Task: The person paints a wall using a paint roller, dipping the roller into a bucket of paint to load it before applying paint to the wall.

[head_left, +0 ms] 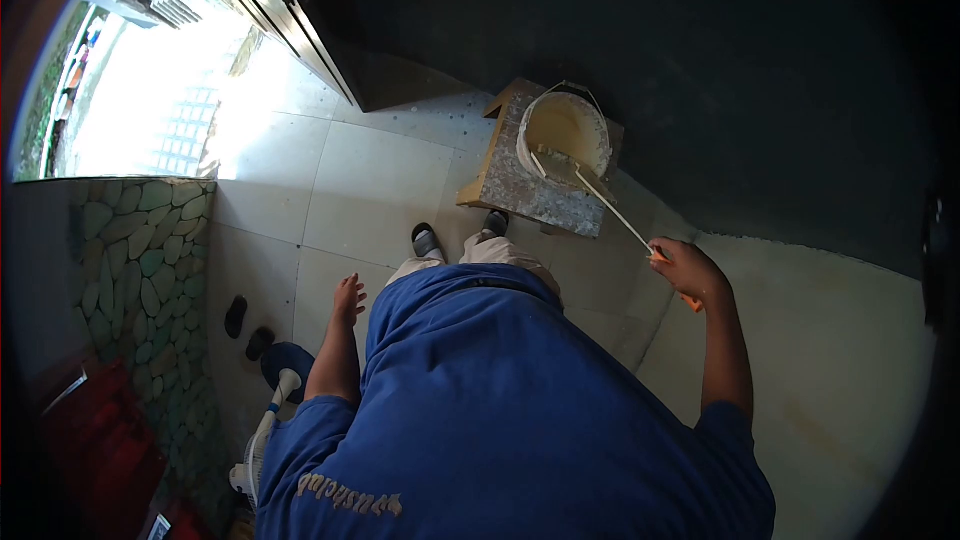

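At the right, my right hand point(688, 272) is closed round the orange handle of a roller tool point(622, 219). The tool's thin pale rod slants up and left to the rim of a splattered bucket point(527, 145). Pale material lies inside the bucket, and its wire handle is raised at the back. The roller end is hard to make out there. Under the bucket is a stained wooden stool point(545, 206). My left hand point(348, 299) hangs at my left side, fingers apart, holding nothing.
A dark wall point(700, 70) rises behind the stool. An open door point(300, 30) stands at upper left beside a bright doorway. A stone-patterned wall point(150, 280), dark slippers point(236, 317) and a standing fan point(285, 380) are at the left.
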